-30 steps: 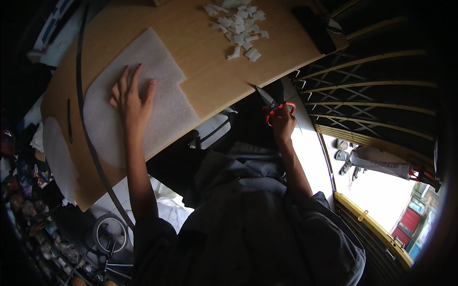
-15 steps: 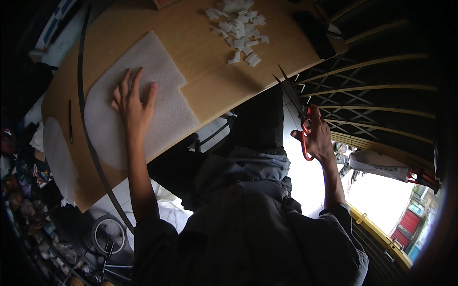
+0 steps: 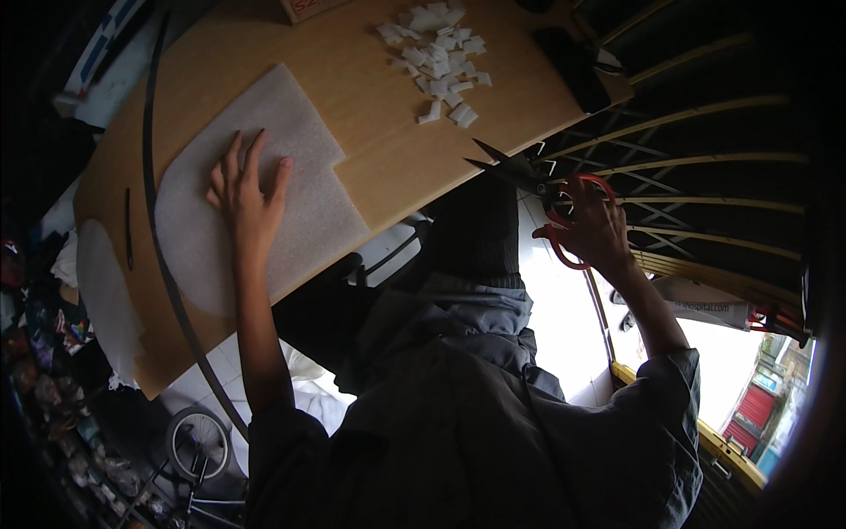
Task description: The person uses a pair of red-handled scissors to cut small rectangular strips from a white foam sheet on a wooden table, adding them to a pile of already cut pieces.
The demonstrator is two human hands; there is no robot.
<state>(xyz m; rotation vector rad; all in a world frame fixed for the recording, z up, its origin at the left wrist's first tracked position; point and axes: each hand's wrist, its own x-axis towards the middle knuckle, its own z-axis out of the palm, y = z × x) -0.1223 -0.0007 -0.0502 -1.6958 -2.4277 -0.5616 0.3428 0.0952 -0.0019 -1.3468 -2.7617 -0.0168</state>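
Observation:
My left hand (image 3: 249, 192) lies with fingers spread on a white, slightly translucent sheet (image 3: 300, 132) that rests on the brown tabletop. The sheet has a rounded left side and a small notch cut into its right edge. Beyond the table's near edge, my right hand (image 3: 597, 231) grips a pair of scissors (image 3: 539, 186) by the red handles. Their dark blades are parted and point left toward the table, touching nothing. A heap of small white cut pieces (image 3: 436, 57) sits farther back on the table.
A thin dark strip (image 3: 150, 159) curves across the table's left side, near a short black stick (image 3: 129, 229) and another white sheet (image 3: 106, 291). At the far right corner lies a dark flat object (image 3: 573, 70). A folding lattice gate (image 3: 696, 163) stands to the right.
My right hand has turned the scissors so the blades swing from pointing up to pointing left, nearer the table. My left hand stays on the sheet.

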